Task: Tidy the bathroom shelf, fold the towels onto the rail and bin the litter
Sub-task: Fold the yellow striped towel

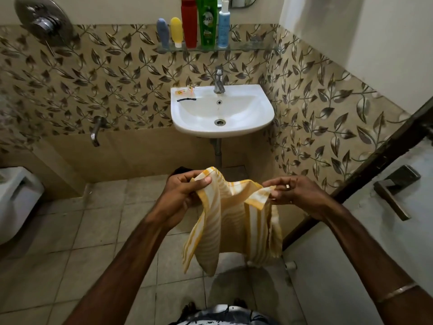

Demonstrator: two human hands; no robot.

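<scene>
Towel (232,221) hangs below the sink (222,109), top edge stretched sideways between left hand (180,195) and right hand (297,193), each grip pinching a corner.

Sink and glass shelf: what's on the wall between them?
In the head view, only the tap and leaf-patterned tile lie between the sink and the glass shelf.

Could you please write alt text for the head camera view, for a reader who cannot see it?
A person holds a yellow-and-white striped towel up by its top edge, the left hand and right hand each gripping a corner, above a tiled bathroom floor. Ahead, a white sink carries small litter on its rim, below a glass shelf holding five bottles.
</scene>
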